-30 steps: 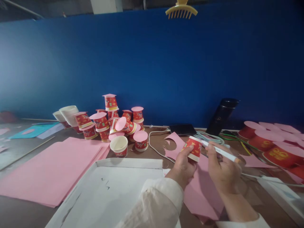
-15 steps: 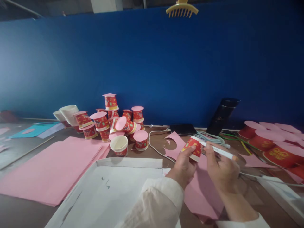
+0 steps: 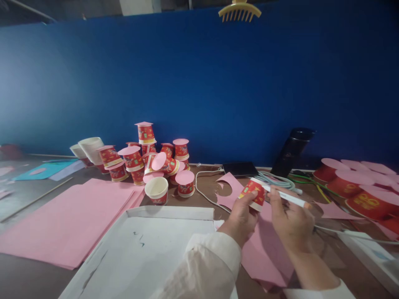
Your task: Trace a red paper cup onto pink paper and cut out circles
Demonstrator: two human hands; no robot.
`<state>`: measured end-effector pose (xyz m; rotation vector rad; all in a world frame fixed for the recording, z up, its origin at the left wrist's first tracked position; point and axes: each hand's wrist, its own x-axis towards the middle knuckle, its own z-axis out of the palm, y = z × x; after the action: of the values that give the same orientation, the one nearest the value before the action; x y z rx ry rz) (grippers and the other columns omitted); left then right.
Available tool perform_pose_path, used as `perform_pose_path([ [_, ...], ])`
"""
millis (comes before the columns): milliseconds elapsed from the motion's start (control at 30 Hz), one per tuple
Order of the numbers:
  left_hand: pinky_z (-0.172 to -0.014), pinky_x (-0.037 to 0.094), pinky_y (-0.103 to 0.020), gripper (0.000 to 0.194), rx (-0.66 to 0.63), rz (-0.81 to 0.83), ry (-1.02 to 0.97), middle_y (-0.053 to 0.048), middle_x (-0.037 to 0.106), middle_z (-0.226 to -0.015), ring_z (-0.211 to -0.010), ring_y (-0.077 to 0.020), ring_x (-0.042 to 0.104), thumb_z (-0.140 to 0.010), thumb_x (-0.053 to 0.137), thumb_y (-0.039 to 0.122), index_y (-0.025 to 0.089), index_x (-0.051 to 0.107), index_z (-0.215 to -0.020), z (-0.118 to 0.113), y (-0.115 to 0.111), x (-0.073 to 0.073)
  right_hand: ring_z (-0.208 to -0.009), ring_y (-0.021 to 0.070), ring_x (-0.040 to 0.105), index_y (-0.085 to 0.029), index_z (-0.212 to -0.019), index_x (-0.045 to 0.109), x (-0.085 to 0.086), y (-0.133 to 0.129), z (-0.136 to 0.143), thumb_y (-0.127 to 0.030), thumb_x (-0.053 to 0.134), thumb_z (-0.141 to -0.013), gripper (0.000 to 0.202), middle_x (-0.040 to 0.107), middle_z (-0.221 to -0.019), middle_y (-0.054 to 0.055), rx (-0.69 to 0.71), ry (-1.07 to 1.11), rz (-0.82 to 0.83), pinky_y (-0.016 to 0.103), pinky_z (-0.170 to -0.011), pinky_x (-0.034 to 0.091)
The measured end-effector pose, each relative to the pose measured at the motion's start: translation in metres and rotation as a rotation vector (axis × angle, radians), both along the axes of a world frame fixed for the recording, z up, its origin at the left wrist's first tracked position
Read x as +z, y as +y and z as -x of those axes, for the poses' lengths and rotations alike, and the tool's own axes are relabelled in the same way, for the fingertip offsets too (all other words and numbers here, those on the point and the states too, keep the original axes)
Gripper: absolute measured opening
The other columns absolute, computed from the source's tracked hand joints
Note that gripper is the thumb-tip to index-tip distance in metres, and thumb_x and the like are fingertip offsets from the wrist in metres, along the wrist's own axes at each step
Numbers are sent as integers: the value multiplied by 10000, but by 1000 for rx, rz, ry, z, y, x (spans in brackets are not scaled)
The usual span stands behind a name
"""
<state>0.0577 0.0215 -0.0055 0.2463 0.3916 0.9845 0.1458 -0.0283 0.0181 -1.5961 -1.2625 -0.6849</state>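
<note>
Read as a clock from its middle, the brown tabletop point(image 3: 34, 282) carries stacked pink paper sheets point(image 3: 75, 224) at nine, a teal sheet point(image 3: 56, 168) at ten and clustered red-patterned paper cups point(image 3: 186, 191) at eleven. A black tumbler point(image 3: 290, 154) stands at two, red paper bowls point(image 3: 358, 206) at three; a cut pink sheet point(image 3: 264, 251) lies at four, a white cardboard tray point(image 3: 168, 249) at eight.

Your left hand point(image 3: 240, 216) grasps the red cup point(image 3: 259, 195), wrist below it; your right hand point(image 3: 292, 222), fingers pinched, is just right of it.
</note>
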Motion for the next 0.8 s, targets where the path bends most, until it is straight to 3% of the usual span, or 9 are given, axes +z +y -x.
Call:
perform_pose_path([
  [400,-1088,491,-317,388,-30,-28,0,-116,782,-1071,-1123,-256,707,-641,891,263,148,773,-992,3,-1,1,-823,269,773,-153,-967,772,-4,2,-2,-429,550,-1011,357,798,-777,109,3,-60,-20,336,-750,548],
  [800,-1076,501,-318,374,-18,-36,-21,-120,777,-1049,-1070,-243,721,-652,888,252,134,766,-986,1,1,-2,-841,278,795,-141,-980,782,-5,2,-1,-448,542,-1013,391,806,-777,105,-2,-77,0,344,-784,583],
])
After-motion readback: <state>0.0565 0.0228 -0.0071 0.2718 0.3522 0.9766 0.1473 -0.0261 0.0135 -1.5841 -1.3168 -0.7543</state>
